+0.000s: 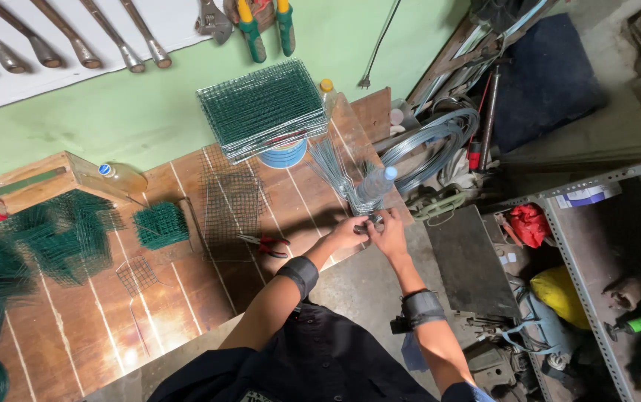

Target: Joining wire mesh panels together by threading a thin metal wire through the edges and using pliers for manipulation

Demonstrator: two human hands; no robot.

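Observation:
My left hand (346, 233) and my right hand (390, 232) meet at the right end of the wooden workbench (97, 313). Both close around the lower end of a bundle of thin grey wires (332, 173) that fans up and away from them. A clear plastic bottle with a blue cap (377, 184) stands just behind the hands. Red-handled pliers (267, 243) lie on the bench left of my left hand, beside a flat bare wire mesh panel (230, 202).
A stack of green mesh panels (262, 108) rests on a blue-and-white roll by the wall. Folded green mesh pieces (60, 231) lie at left. Coiled wire (432, 145) and clutter sit right of the bench, with a metal shelf (596, 246) further right. Tools hang on the wall (75, 45).

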